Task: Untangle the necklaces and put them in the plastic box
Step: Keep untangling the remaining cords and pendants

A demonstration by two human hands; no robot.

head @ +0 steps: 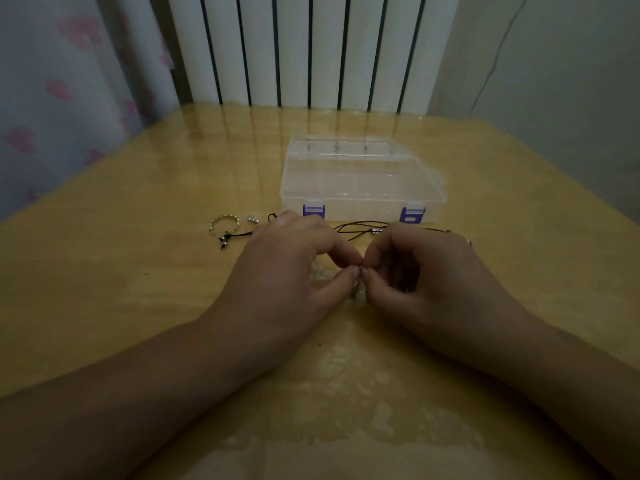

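A clear plastic box (360, 181) with two blue latches lies closed on the wooden table (138, 289). Just in front of it black cord necklaces (360, 226) lie tangled, partly hidden behind my hands. My left hand (287, 271) and my right hand (422, 271) meet fingertip to fingertip near the table's middle. Both pinch a small pale beaded piece (358, 294) between thumb and forefinger. What exactly lies under the fingers is hard to see.
A silver twisted ring-shaped bangle (224, 224) and a small silver charm (252, 220) lie left of my left hand, with a dark pendant (223, 242) on a cord. A curtain hangs at the left and a white radiator stands behind the table.
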